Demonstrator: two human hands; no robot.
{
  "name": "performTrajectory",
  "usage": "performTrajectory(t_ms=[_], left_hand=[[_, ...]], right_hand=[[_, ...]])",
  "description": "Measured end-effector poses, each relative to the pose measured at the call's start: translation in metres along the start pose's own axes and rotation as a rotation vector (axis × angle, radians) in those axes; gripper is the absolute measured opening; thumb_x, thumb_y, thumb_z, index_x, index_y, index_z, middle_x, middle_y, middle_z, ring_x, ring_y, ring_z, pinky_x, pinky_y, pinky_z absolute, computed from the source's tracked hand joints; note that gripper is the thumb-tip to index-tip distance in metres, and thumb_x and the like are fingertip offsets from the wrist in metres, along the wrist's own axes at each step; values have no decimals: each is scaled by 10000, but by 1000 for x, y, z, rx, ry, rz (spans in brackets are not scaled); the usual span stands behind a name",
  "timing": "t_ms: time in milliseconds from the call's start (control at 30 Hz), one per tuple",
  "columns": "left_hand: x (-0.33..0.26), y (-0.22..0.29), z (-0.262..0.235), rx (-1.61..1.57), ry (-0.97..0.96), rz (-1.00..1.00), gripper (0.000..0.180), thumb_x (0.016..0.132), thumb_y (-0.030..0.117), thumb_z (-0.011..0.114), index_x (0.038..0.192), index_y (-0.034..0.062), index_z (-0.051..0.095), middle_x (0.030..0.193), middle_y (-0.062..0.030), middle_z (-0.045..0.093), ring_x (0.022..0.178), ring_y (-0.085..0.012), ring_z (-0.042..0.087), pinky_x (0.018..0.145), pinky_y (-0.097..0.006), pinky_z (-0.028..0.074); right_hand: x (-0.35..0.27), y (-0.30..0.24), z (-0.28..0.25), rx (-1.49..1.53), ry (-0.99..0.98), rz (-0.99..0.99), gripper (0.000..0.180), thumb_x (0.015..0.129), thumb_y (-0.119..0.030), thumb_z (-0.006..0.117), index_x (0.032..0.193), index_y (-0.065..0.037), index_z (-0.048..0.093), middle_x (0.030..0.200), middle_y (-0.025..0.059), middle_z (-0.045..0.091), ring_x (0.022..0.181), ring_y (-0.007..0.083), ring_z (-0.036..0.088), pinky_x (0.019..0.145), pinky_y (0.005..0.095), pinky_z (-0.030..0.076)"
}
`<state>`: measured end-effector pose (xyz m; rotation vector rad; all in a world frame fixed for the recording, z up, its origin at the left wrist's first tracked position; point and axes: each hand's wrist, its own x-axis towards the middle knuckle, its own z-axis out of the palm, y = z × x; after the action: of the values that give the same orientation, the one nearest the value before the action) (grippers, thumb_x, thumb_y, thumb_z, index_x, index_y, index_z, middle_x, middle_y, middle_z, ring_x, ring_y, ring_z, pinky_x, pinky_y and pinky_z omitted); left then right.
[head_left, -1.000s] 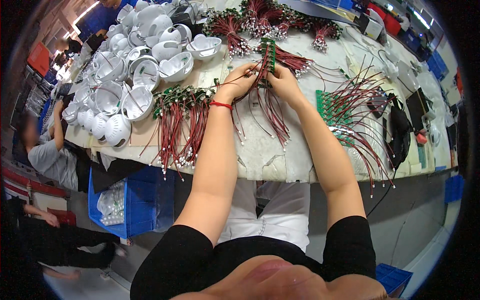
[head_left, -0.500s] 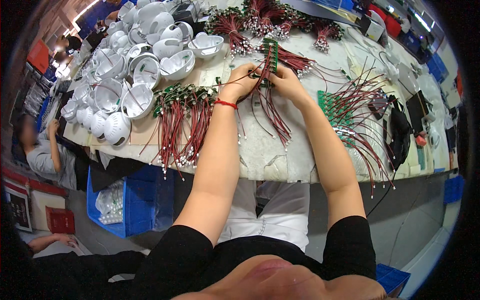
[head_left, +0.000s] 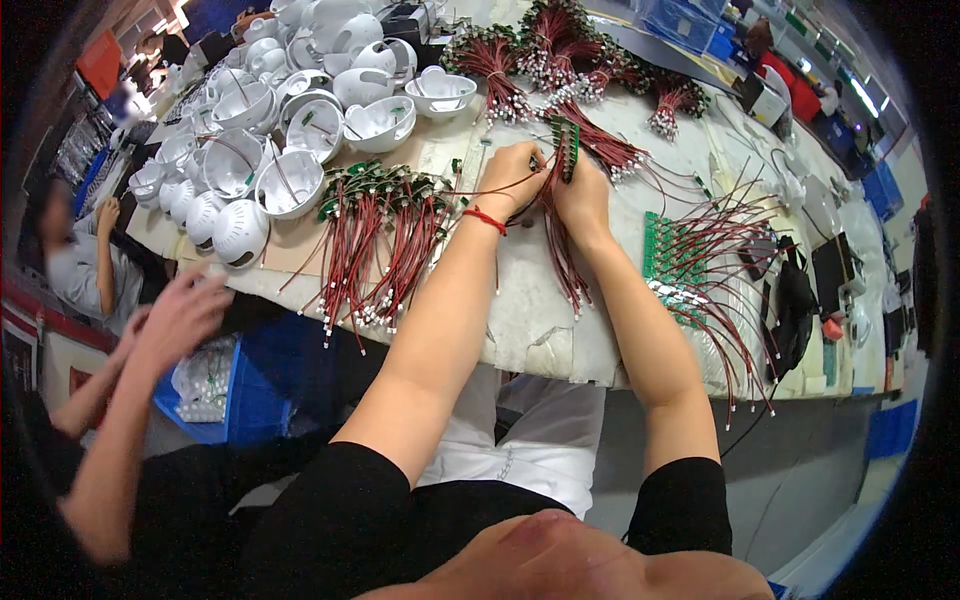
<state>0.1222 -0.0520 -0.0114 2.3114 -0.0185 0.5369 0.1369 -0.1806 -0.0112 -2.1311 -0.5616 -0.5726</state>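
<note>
My right hand (head_left: 584, 200) is closed around the lower end of a green circuit board strip (head_left: 566, 140), which stands up above the fingers. Thin dark red wires (head_left: 563, 250) hang from it between my wrists. Just beside it, my left hand (head_left: 514, 178) has its fingers curled in a pinch on a small dark piece, apparently a small circuit board with a wire running off it. The fingers partly cover that piece. To the left of my left forearm lies a pile of small boards with red wires (head_left: 375, 240). Right of my right forearm lies a green board panel (head_left: 675, 245) with wires.
White domed plastic shells (head_left: 290, 183) are heaped at the left. Bundles of wired boards (head_left: 560, 45) lie at the back. A black bag (head_left: 793, 310) is at the right. A co-worker's hands (head_left: 178, 320) are near the table's left edge, above a blue bin (head_left: 262, 390).
The strip has dropped lower within my right hand's grip and is more upright. A co-worker's hands have risen toward the table's left edge. The whole view has shifted slightly.
</note>
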Motion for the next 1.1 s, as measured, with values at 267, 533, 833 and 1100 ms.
performTrajectory(t_ms=[267,533,833,1100], left_hand=[[3,-10,4,-113,-80,134,182,694,190,637,860,118,654,812,-135,651,789,-278,633,698,-357,492],[-12,13,-8,137,-100,-70,175,688,242,605,790,110,660,800,-175,638,772,-337,625,698,-403,498],[-2,-6,6,111,-29,-28,158,656,190,633,780,98,667,785,-175,636,763,-341,622,697,-401,501],[7,-24,10,21,-125,41,184,646,173,658,797,67,652,788,-154,640,758,-280,628,689,-354,495]], right_hand=[[12,49,-4,259,-411,187,219,717,-106,662,902,-9,595,783,159,631,729,268,613,658,366,453],[3,13,-9,-25,-221,63,181,728,-95,606,882,-3,584,801,209,616,785,365,599,675,396,445],[6,12,-9,-1,-262,2,204,710,-125,633,867,-7,575,808,222,602,764,380,582,677,418,440],[10,35,-11,39,-309,153,223,686,-157,623,854,-11,599,788,220,619,773,369,602,701,431,446]])
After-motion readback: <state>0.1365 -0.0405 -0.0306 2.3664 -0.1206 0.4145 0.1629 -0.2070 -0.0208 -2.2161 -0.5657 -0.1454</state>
